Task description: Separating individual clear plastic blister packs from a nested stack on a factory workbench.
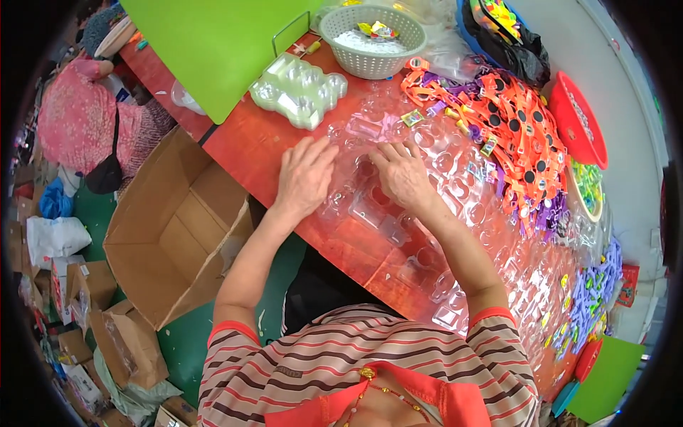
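Clear plastic blister trays [380,217] with moulded hollows lie across the red table in front of me. My left hand [307,174] is at the left edge of one, fingers bent together on the thin plastic. About a hand's width to the right, my right hand [403,171] has its fingers curled down on the same clear sheet; its thumb side faces the left hand. Just beyond the hands lies a pale pink piece [373,127] in the plastic, beside a small yellow-green piece [411,118]. Glare blurs where one tray ends and another begins.
A stack of clear trays [299,89] stands beyond my left hand, near a grey basket [372,60] and a green board [213,50]. Orange straps [509,121] pile up at right, by a red basin [580,121]. An open cardboard box [178,228] adjoins the table's left edge.
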`<state>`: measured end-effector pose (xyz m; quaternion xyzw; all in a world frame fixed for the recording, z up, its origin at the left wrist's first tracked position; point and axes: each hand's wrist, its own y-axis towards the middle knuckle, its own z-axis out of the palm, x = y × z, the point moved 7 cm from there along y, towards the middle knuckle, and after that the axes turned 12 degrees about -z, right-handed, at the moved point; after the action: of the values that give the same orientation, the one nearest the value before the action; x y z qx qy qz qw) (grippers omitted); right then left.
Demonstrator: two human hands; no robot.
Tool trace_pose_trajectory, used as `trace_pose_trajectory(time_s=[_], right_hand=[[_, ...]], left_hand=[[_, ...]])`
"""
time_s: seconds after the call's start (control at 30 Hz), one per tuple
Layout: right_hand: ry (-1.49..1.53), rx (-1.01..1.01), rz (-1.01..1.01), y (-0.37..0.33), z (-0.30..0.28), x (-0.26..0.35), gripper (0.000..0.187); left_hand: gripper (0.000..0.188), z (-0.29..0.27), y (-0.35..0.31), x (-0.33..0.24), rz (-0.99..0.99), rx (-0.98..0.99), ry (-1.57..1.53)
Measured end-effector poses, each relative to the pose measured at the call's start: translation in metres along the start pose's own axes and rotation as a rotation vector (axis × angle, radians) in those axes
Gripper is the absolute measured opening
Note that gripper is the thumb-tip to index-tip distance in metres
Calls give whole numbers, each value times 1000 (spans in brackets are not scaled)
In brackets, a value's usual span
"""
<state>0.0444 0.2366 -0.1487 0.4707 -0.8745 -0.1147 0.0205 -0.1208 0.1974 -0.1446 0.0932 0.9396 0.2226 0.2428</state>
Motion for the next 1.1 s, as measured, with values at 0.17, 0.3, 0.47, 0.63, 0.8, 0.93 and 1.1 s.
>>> trace_pose_trajectory(time_s=[0.17, 0.3, 0.47, 0.63, 0.8, 0.93, 1.1], right_hand=[[-33, -222, 125, 1, -12, -31, 35], [-85, -235, 241, 8, 5, -77, 42], [-66, -157, 337, 7, 31, -92, 45], [-104, -252, 483, 3, 31, -97, 46], [-129, -236, 497, 4, 35, -107, 47], [-57, -179, 521, 7, 32, -107, 52], [-108, -372, 375, 36, -5, -99, 45]], left_hand=[[49, 17, 27, 3, -1, 97, 72], [58, 49, 41, -15, 20, 225, 78], [56, 75, 47, -6, 39, 313, 113], [52, 87, 70, 4, 125, 361, 90], [54, 93, 80, 4, 134, 415, 112], [60, 86, 75, 7, 114, 310, 38], [59, 77, 72, 4, 171, 269, -29]])
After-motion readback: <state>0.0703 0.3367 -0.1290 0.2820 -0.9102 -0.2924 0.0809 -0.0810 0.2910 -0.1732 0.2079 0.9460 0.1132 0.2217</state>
